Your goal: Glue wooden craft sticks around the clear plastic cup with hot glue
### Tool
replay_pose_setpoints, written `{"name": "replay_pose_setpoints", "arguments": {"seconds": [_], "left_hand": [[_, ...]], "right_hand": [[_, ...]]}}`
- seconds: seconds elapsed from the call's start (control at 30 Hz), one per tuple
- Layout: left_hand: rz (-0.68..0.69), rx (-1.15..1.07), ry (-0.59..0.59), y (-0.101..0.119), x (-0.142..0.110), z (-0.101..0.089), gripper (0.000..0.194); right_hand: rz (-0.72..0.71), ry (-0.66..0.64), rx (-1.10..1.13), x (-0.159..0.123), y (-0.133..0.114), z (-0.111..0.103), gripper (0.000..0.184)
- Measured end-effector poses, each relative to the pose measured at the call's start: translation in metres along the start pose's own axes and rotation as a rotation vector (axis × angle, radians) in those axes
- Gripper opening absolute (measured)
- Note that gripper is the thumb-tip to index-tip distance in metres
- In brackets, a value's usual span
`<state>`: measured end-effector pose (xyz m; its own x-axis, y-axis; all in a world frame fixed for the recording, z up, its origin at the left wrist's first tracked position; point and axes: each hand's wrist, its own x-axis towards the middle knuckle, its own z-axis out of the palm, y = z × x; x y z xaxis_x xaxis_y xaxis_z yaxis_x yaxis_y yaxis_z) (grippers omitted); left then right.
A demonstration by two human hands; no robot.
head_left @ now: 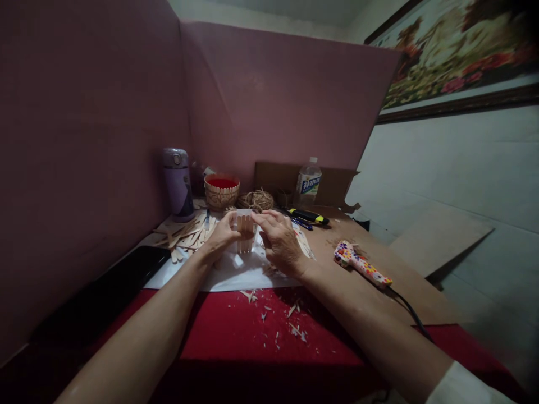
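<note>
In the middle of the head view I see a small pale container (245, 233), its near side lined with upright wooden craft sticks and a whitish rim showing above them. My left hand (225, 231) grips it from the left, thumb toward the near side. The fingers of my right hand (278, 238) press together at its upper right edge; whether a stick is between them is hidden. Under both hands lies a white sheet (227, 279). Loose craft sticks (187, 238) are heaped left of my left hand, and more lie partly hidden behind my right hand.
A purple flask (178, 188), a stick-covered bowl (222, 193) with red inside, twine (256, 199) and a plastic bottle (309, 185) stand behind. At right are a yellow-black cutter (309, 216) and a corded floral glue gun (361, 264). Wood scraps (297, 332) litter the red cloth (236, 342).
</note>
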<state>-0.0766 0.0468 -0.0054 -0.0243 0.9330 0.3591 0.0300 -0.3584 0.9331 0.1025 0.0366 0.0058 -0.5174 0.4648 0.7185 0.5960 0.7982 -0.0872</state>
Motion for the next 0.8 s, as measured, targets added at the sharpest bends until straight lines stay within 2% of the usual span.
{"name": "replay_pose_setpoints", "arguments": {"seconds": [0.57, 0.67, 0.8], "left_hand": [[-0.001, -0.061, 0.032, -0.002, 0.001, -0.002, 0.059], [-0.014, -0.107, 0.054, 0.005, 0.000, 0.001, 0.058], [-0.087, -0.219, 0.023, 0.022, -0.008, 0.007, 0.053]], "right_hand": [[0.010, 0.021, 0.071, -0.002, 0.002, 0.005, 0.051], [0.090, 0.093, 0.179, -0.005, 0.002, 0.006, 0.052], [0.350, 0.094, 0.525, -0.011, -0.001, 0.007, 0.054]]}}
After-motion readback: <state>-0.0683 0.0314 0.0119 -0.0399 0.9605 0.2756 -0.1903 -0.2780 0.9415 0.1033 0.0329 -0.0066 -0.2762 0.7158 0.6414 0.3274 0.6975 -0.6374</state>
